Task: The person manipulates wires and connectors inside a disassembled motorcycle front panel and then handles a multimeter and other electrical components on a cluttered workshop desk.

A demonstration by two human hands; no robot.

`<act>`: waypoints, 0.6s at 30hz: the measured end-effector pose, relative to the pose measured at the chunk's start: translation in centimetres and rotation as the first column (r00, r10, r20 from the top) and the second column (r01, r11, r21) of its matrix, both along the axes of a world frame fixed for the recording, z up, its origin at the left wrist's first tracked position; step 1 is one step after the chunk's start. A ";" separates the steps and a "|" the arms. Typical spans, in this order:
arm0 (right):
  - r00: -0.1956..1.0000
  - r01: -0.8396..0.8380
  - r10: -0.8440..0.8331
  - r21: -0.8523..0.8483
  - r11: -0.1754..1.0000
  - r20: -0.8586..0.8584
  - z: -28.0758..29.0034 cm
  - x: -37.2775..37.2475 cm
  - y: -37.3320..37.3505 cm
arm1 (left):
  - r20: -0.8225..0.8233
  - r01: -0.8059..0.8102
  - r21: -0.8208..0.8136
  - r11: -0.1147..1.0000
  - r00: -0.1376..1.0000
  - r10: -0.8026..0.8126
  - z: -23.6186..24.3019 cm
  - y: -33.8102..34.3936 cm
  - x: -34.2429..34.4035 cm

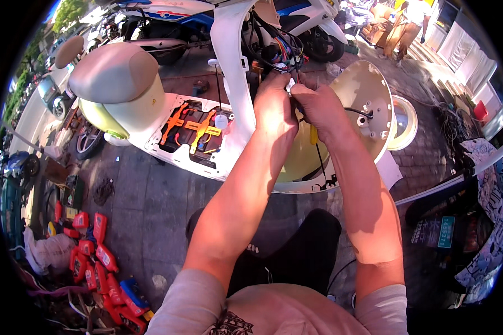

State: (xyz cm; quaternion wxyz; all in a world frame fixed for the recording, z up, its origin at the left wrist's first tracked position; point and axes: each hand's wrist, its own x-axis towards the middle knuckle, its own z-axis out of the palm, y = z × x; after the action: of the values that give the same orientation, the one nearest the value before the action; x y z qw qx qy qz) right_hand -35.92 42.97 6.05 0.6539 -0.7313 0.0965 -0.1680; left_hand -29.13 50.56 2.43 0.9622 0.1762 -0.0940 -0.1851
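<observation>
Both my hands are raised together at the opened front of a white electric scooter (pixel 229 50). With bent fingers, my left hand (pixel 275 103) pinches a small white wire connector (pixel 290 84) below a bundle of coloured wires (pixel 288 47). Close beside it, my right hand (pixel 321 109) is closed at the same connector; its fingertips are partly hidden. Something yellow, like a tool handle (pixel 314 135), shows under the right hand, and I cannot tell whether that hand grips it. A round cream body panel (pixel 369 84) stands to the right of my hands.
The scooter's floor bay (pixel 193 128) holds dark batteries under orange straps, left of my arms. Its grey seat (pixel 114 72) is farther left. Red bottles (pixel 98 268) lie at lower left. Other scooters (pixel 167 22) stand behind. A person (pixel 411 25) is at far right.
</observation>
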 end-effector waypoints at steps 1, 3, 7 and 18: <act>1.000 0.012 -0.012 0.017 1.000 -0.003 0.1 -0.1 0.1 | -0.025 0.004 -0.013 1.000 1.000 -0.004 0.2 -0.1 -0.1; 0.992 0.002 -0.002 -0.004 1.000 -0.130 0.7 0.1 -0.8 | -0.054 0.051 0.007 0.999 0.997 -0.051 0.8 0.4 -0.3; 0.988 -0.065 0.045 -0.133 0.989 -0.146 2.6 -0.7 -1.2 | 0.010 0.085 0.072 0.994 0.996 -0.086 0.9 1.1 -0.2; 0.940 0.340 -0.013 -0.931 0.135 0.342 2.1 -3.1 -0.4 | 0.024 0.064 0.114 0.991 0.997 -0.067 1.1 1.1 -0.6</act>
State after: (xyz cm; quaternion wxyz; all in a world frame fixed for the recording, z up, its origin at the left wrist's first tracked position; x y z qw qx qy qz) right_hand -38.99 42.60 8.10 0.0047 -0.9334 -0.0329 -0.3574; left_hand -29.68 51.67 3.56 0.9427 0.2295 -0.1023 -0.2192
